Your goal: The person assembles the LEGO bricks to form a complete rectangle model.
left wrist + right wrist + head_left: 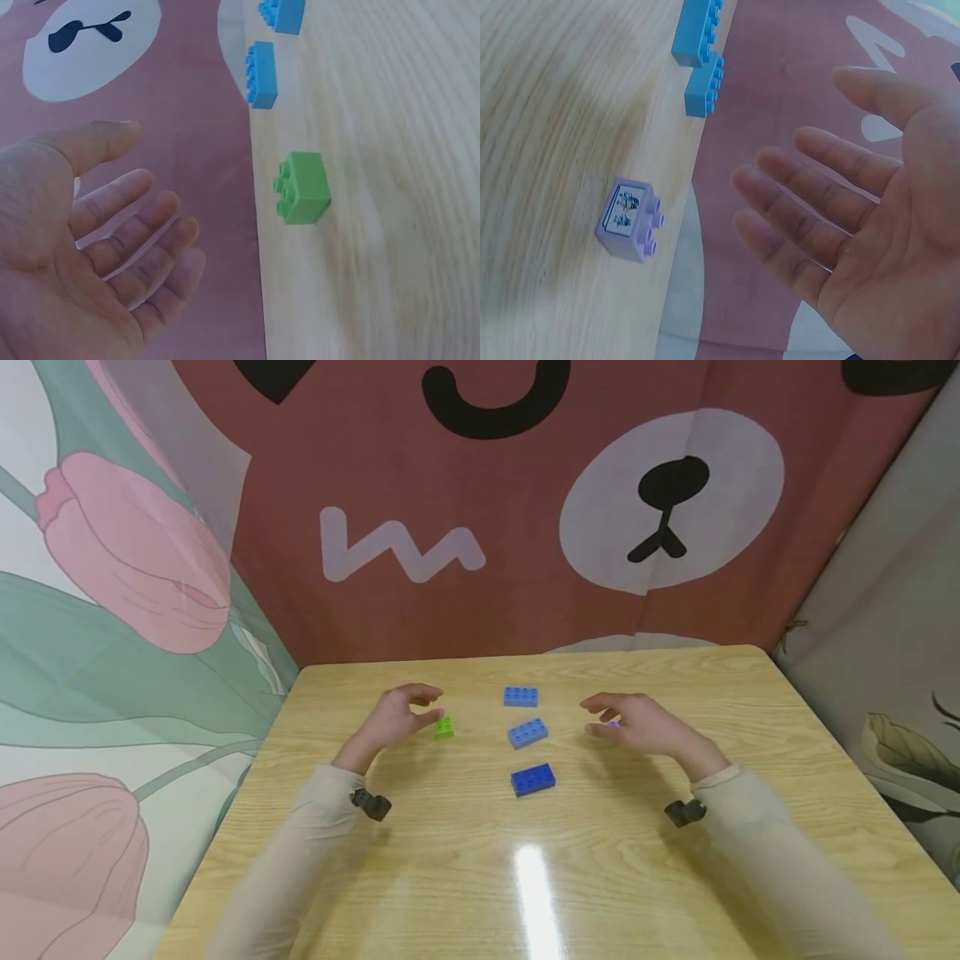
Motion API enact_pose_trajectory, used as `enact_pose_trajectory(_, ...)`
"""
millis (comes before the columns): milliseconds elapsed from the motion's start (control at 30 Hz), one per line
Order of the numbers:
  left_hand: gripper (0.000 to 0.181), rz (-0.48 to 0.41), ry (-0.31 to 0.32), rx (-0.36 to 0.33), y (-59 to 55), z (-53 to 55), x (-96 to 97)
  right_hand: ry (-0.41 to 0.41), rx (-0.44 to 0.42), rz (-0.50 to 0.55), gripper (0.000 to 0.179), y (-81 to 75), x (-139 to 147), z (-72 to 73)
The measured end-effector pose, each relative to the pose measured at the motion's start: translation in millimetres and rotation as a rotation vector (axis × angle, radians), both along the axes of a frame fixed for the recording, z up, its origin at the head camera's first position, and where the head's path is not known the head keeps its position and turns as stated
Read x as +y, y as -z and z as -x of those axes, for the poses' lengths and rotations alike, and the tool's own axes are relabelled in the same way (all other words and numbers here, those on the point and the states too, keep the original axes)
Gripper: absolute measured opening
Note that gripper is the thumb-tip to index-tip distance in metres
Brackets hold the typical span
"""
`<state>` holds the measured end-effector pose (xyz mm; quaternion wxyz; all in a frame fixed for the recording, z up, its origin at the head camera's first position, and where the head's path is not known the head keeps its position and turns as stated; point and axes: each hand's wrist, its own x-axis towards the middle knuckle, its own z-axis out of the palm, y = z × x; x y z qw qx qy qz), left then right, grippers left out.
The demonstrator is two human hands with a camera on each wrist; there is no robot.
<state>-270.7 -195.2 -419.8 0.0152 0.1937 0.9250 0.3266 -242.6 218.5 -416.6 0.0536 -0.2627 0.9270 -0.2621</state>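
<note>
My left hand (401, 717) hovers beside a small green brick (444, 727), fingers relaxed and holding nothing. In the left wrist view the green brick (306, 187) stands studs up, apart from the fingers. Over on the right, my right hand (637, 722) is held above a small purple brick (613, 724), which it mostly hides in the head view. The right wrist view shows that purple brick (626, 219) with a printed picture on its side; the loosely bent fingers do not touch it. Between the hands lie two lighter blue bricks (521, 696) (528, 732) and a dark blue brick (533, 779).
All the bricks lie on a light wooden table (450, 877), with a bright light reflection near its front. A red-brown cloth (510, 610) with a cartoon face hangs behind the back edge. Patterned curtains (112, 693) flank the table on both sides.
</note>
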Motion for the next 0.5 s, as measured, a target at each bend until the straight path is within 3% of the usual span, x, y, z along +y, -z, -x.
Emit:
enact_pose_trajectory(200,0.039,-0.011,0.031,-0.006,5.1,-0.1,6.0,-0.009,0.005,0.006,0.045,2.8,-4.2,-1.0)
enact_pose_trajectory(500,0.04,-0.021,0.031,-0.033,11.6,-1.5,14.9,-0.025,0.005,0.012,0.044,8.4,-9.2,-0.7)
